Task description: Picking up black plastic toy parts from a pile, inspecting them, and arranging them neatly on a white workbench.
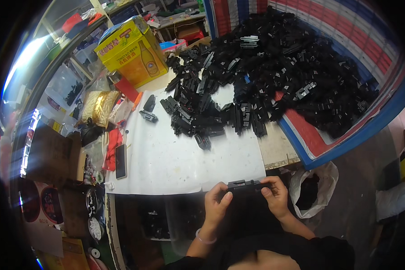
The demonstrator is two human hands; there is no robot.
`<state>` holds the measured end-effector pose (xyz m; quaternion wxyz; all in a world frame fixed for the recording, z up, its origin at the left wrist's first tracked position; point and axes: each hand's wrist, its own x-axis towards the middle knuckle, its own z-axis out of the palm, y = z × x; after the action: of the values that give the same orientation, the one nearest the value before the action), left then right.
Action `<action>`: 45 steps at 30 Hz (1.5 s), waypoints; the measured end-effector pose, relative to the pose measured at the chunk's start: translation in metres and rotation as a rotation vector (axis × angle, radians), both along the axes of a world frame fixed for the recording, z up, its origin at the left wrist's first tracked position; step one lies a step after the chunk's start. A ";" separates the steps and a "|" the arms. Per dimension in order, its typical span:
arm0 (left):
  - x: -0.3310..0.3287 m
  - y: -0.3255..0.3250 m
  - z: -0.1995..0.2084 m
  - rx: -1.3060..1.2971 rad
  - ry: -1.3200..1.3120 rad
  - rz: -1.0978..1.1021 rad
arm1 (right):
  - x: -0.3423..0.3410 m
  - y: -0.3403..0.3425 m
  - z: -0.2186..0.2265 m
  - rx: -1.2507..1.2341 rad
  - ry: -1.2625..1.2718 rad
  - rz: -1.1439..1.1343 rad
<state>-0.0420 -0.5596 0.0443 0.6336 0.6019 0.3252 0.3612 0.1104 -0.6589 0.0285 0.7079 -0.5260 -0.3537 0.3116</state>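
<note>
At the lower centre of the frame, the left hand (217,201) and right hand (274,193) are pinching a black plastic part (246,185) by its ends — each grip closed on it, thumbs on top — holding it level just off the bench (166,162) edge, below the pile of black parts (274,63).

You are sitting in a small assembly workshop. A huge heap of identical black plastic parts (297,58) covers a striped tarp (346,121) beside your white-topped workbench (175,162). A yellow cardboard carton (132,49), bags of small hardware (99,105) and cluttered shelves (72,40) crowd the left, and 1 white sack (312,189) of black pieces stands on the floor.
</note>
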 end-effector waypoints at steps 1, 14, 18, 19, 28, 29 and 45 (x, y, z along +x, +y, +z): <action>-0.001 0.000 -0.002 -0.001 0.000 -0.002 | 0.000 0.000 0.000 -0.001 0.000 -0.002; -0.010 0.006 -0.006 -0.041 0.042 -0.195 | 0.008 -0.012 0.002 -0.079 -0.014 -0.002; -0.008 0.017 -0.008 0.206 0.192 -0.177 | 0.066 -0.053 0.010 -0.110 -0.698 -0.307; -0.009 0.023 -0.011 0.307 0.280 -0.118 | 0.083 -0.069 0.020 -0.154 -0.960 -0.353; 0.021 0.147 -0.050 0.806 0.778 0.385 | 0.093 -0.120 0.023 -1.026 -0.974 -0.104; 0.022 0.156 -0.047 0.756 0.848 0.369 | 0.087 -0.113 0.018 -0.921 -1.007 -0.040; -0.001 0.050 0.041 1.207 0.393 -0.324 | 0.018 -0.001 -0.002 -0.172 -0.005 0.147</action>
<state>-0.0430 -0.5101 0.0851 0.1597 0.9480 0.0802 0.2633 0.1283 -0.6600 0.0266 0.6345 -0.5580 -0.3652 0.3906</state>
